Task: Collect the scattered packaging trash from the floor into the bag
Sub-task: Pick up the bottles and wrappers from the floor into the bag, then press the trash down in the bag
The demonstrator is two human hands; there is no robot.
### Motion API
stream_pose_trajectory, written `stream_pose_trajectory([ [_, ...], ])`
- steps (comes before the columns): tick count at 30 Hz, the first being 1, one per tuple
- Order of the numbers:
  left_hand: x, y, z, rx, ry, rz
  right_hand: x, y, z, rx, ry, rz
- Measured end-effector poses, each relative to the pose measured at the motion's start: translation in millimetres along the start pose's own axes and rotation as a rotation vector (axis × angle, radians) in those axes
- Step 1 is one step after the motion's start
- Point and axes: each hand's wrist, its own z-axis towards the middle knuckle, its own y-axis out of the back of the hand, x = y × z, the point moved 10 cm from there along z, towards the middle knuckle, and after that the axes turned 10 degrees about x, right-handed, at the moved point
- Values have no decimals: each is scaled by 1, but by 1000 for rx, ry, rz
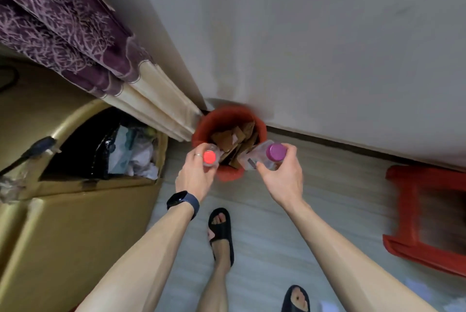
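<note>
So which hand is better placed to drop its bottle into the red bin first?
Probably left: the left hand holds the red-capped bottle over the red bin; the right hand holds the purple-capped bottle partly beyond its rim.

Reds and purples
Red bin (228, 112), red stool (407, 210); a red-capped bottle (210, 157), a purple-capped bottle (267, 156); plum curtain (50, 21) with pale branching (cream hem).

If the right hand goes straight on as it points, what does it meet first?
Probably the red bin, its rim or the cardboard scraps inside; the right hand holds its purple-capped bottle above. Depth unclear.
</note>
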Motion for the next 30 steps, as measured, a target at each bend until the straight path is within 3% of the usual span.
stream_pose_trajectory([
  [4,16,-4,56,53,-104,53,21,-38,54,-35,-12,23],
  [7,23,-10,87,104,-152,71,23,-65,95,30,-7,35],
  [10,33,-25,104,224,-147,194,-6,-85,117,101,-153,-4],
  [14,39,-47,95,385,-178,310,-36,-95,86,148,-291,9],
  [19,15,-64,79,461,-209,332,-48,-93,44,171,-302,78],
  [24,-30,-109,36,637,-340,483,-65,-73,-1,112,-306,105],
  [30,-81,-157,-35,714,-480,704,-113,-13,-70,-24,-374,152],
])
